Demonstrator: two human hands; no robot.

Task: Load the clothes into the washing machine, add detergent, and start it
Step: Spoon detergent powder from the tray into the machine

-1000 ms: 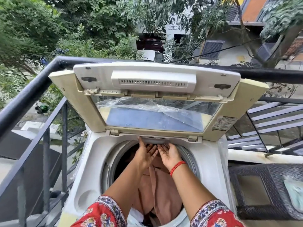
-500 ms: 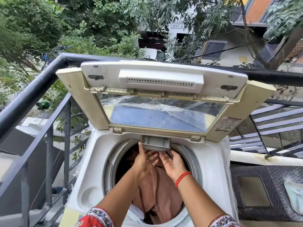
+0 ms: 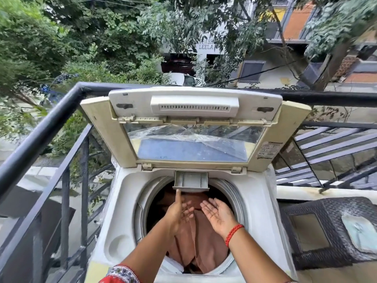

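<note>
clothes [image 3: 195, 231]: brown heap already in the drum, below the detergent drawer [image 3: 190, 180]
drawer: pulled out, looks empty
left hand [image 3: 179, 213]: open, finger touching drawer's front edge
right hand [image 3: 219, 213]: open, empty
left: detergent, start

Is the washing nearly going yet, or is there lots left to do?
Clothes are already in the drum. The detergent drawer is pulled out, the left hand touching its edge, the right hand open and empty. No detergent shows yet. The lid stands open, so adding detergent, closing and starting remain.
</note>
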